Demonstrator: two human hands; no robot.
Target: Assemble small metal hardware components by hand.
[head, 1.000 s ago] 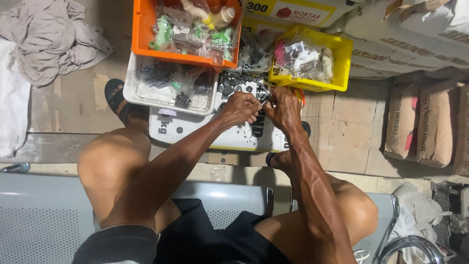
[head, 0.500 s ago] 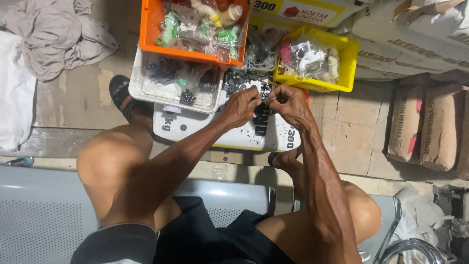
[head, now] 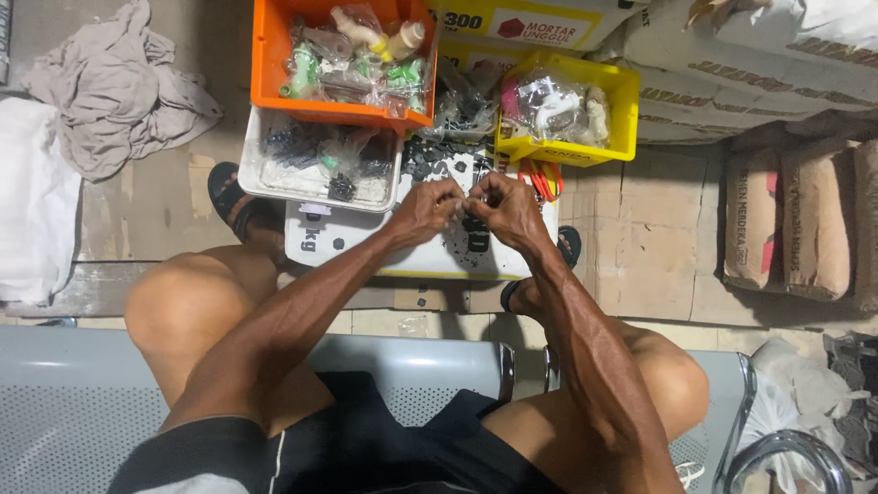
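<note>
Fingers of both hands, left hand [head: 427, 209] and right hand [head: 501, 206], pinch one small part [head: 465, 198] (barely visible) between them.

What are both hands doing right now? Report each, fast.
Left hand: closed, pinching something too small to identify.
Right hand: closed, fingertips meeting the left's; contents cannot be told.

Both forearms reach forward and converge, the wrists angling inward so the two hands meet. The left hand [head: 428, 209] is curled, knuckles up, fingertips pinched toward the right hand [head: 501, 206], which is likewise closed with fingers bent inward. Their fingertips touch or nearly touch; what lies between them is too small to tell.
</note>
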